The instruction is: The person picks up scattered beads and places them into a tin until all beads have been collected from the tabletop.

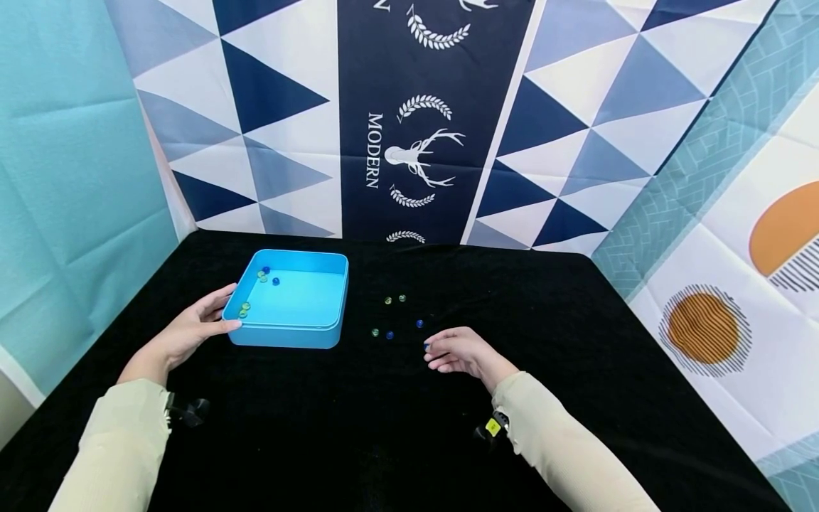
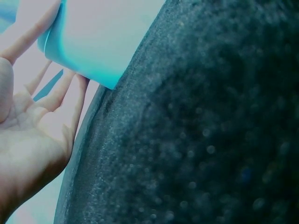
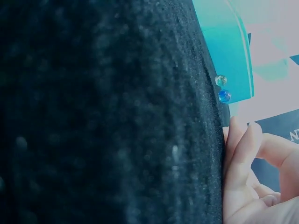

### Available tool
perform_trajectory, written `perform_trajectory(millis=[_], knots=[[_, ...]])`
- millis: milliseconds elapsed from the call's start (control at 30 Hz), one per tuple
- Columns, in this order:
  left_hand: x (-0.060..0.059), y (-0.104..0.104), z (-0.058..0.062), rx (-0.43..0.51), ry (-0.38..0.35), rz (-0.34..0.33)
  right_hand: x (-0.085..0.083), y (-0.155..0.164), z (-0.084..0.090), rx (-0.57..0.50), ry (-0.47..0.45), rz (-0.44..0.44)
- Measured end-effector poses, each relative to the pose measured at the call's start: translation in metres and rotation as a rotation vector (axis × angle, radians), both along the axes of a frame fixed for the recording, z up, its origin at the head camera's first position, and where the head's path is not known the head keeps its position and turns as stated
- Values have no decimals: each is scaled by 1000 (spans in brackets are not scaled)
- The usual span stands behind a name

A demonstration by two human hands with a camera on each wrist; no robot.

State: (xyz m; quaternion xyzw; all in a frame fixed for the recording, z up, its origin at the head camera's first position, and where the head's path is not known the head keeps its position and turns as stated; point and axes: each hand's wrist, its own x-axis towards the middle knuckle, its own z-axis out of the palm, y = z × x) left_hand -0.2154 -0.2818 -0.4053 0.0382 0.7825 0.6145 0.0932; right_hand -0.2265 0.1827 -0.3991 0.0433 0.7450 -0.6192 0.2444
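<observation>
Blue marble (image 1: 426,347) | pinched in right hand (image 1: 465,351) | well apart from left hand (image 1: 182,334), which grips blue box (image 1: 281,336)

Head cam looks fwd & down from above, far enough back to get both L hand (image 1: 188,328) & R hand (image 1: 467,350), the whole blue box (image 1: 307,299), most of the black cloth (image 1: 384,434) & the patterned backdrop (image 1: 403,107). L wrist cam is v. close, rolled sideways, cloth filling the R side, & shares L hand + part of the box w/ head view. R wrist cam is also close, rolled the opp. way, skimming low along the cloth twd the box & two marbles (image 3: 224,96), sharing those, R hand & a bit of backdrop w/ head.
</observation>
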Motion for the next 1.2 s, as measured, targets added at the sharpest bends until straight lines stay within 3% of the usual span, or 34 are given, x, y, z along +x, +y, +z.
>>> perform_trajectory(millis=[333, 533, 900, 1200], knots=[[-1, 0, 1, 1, 0, -5, -1, 4, -1, -174, 5, -28], [-1, 0, 0, 0, -2, -5, -1, -5, 0, -245, 19, -91], [0, 1, 0, -2, 1, -3, -7, -32, 4, -346, 93, -202], [-1, 0, -1, 0, 9, -8, -10, -58, 5, -381, 157, -218]])
